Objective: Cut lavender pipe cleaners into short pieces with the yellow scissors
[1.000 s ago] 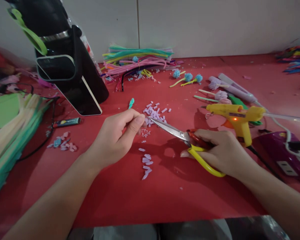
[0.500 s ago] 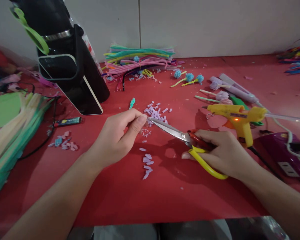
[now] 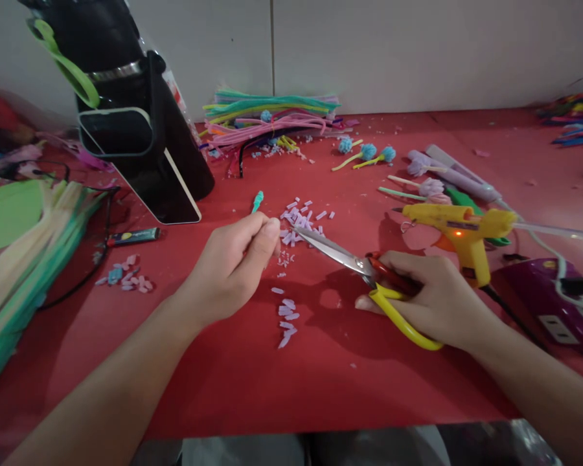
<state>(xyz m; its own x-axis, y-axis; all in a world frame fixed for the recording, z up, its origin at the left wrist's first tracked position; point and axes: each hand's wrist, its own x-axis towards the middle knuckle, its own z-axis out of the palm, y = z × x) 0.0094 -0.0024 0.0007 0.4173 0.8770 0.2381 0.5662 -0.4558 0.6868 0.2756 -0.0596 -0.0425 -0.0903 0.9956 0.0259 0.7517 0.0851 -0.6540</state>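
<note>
Scissors [image 3: 358, 263] inside the right grip [image 3: 430, 294]

Scissor handles [image 3: 399, 322] are red and yellow, the snippets [image 3: 306, 220] lilac.

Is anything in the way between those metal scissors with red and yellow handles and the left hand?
Nothing visible is: the gap between the tips of the scissors and the left hand looks clear. Small lilac cut pieces lie nearby on the red tabletop.

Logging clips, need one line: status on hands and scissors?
Right hand holds scissors. Left hand pinched, contents hidden. Blade tips apart from it, lilac snippets close by.
</note>
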